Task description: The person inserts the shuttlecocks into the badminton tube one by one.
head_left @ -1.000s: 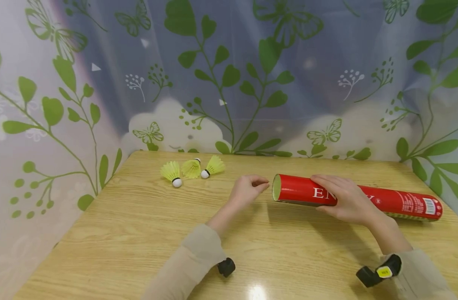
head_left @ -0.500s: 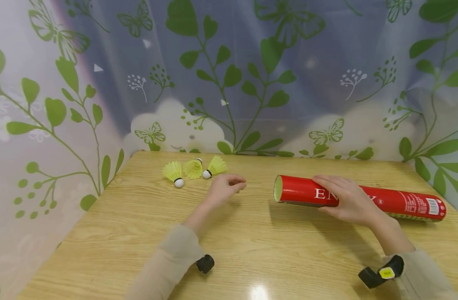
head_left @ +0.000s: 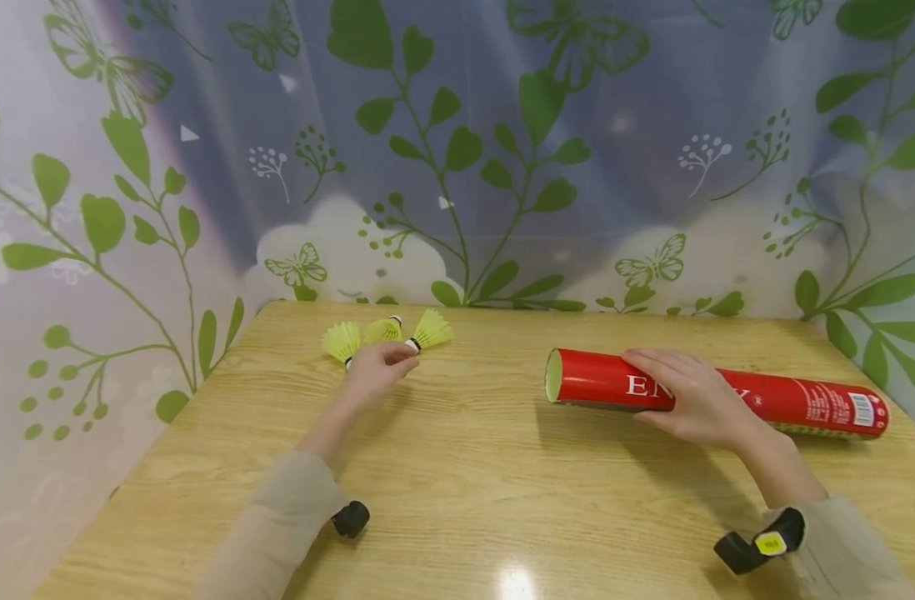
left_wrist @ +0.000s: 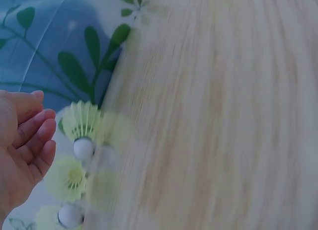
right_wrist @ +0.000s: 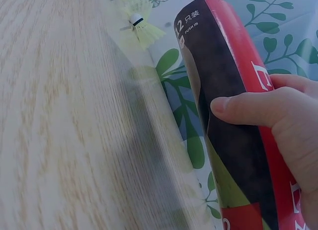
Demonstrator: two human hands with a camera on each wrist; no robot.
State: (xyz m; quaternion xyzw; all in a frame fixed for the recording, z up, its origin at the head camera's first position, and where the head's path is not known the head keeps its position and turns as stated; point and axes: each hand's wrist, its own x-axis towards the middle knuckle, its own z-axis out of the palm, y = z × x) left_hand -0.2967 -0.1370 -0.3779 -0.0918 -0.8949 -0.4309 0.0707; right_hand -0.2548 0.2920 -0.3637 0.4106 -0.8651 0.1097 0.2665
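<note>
My right hand [head_left: 693, 400] grips a long red shuttlecock tube [head_left: 592, 379] around its middle, thumb on the near side. The tube lies slantwise, its open pale-green end facing left and its barcoded end at the right. A dark panel [right_wrist: 233, 135] on its side shows in the right wrist view. My left hand [head_left: 371, 375] holds nothing, fingers loosely bent, just in front of three yellow shuttlecocks. The left shuttlecock [head_left: 341, 340] and middle shuttlecock [head_left: 382, 330] are partly covered by this hand. The right shuttlecock [head_left: 431, 328] has its white base toward my fingertips.
The wooden table [head_left: 472, 483] runs back to a patterned curtain [head_left: 487, 167] with green leaves and butterflies. More of this curtain stands along the left side. Black camera mounts [head_left: 350, 518] sit on both wrists.
My left hand has moved left from beside the tube's open end to the shuttlecocks. The right hand and the tube have stayed in place.
</note>
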